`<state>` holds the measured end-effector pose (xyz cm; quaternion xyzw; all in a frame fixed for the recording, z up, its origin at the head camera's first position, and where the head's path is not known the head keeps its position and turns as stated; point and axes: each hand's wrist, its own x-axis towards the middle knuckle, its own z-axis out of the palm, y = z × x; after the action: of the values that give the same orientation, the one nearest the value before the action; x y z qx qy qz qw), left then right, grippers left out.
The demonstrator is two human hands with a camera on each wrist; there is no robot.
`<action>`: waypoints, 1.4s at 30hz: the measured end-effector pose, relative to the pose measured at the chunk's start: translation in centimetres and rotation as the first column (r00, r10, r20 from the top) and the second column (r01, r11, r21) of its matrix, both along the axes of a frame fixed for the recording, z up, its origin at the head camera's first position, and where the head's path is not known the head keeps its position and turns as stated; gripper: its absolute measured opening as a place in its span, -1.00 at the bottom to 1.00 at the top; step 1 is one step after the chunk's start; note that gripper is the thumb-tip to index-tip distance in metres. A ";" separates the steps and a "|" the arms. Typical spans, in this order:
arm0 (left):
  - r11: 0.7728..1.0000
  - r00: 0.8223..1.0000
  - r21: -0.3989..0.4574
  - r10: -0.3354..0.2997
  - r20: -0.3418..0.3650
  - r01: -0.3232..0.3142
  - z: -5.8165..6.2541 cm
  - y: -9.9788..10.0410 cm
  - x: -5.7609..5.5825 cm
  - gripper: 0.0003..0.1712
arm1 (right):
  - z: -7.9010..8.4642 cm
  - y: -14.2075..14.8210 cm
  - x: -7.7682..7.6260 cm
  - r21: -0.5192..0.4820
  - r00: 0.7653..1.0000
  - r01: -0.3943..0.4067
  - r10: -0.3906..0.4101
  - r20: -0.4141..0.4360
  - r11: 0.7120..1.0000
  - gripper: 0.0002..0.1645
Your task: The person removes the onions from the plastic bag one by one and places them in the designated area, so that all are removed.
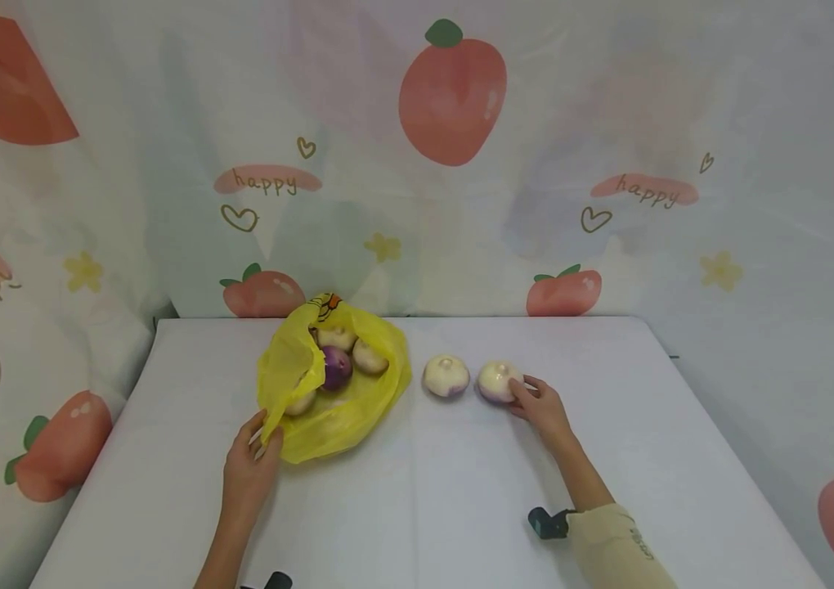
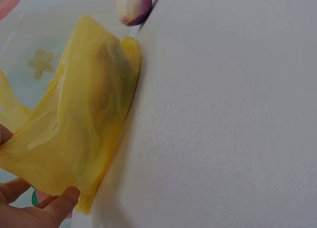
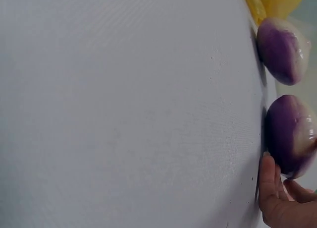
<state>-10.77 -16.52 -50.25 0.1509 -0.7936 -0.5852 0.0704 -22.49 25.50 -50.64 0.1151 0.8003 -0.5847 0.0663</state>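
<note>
A yellow plastic bag (image 1: 339, 433) lies on the left half of the table, its mouth gaping, with several white and purple turnips (image 1: 337, 367) inside. My left hand (image 1: 250, 470) pinches the bag's near left edge between thumb and fingers. To the right of the bag, two white turnips with purple undersides sit side by side, a small gap between them. On the right-hand turnip (image 1: 495, 381) my right hand (image 1: 544, 409) has its thumb and fingers, gripping it from the right. The left-hand turnip (image 1: 446, 375) stands untouched between it and the bag.
A white table (image 1: 417, 515) carries everything. Behind it hangs a pale curtain (image 1: 358, 123) printed with fruit and hearts, and more of it runs down both sides. A dark wrist camera (image 1: 549, 523) sticks out from my right sleeve (image 1: 616, 548).
</note>
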 end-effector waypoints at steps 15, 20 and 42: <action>1.000 1.000 0.011 -0.011 -0.001 0.011 0.2 0.0 0.1 -0.34 | 0.0 0.6 0.3 -0.008 0.988 0.123 -0.123 -0.090 0.992 -0.25; 1.000 1.000 0.013 -0.007 -0.009 0.007 0.1 0.0 0.1 -0.32 | 0.6 0.5 0.3 -0.036 0.955 0.215 -0.217 -0.202 0.976 -0.32; 1.000 1.000 0.006 0.012 -0.011 -0.011 0.0 0.1 0.2 -0.36 | 3.5 -3.0 -0.4 -0.198 0.870 0.206 -0.272 -0.411 0.958 -0.51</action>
<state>-10.62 -16.46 -50.23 0.1524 -0.7907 -0.5878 0.0778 -22.84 22.48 -47.11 0.0751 0.7288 -0.6569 -0.1781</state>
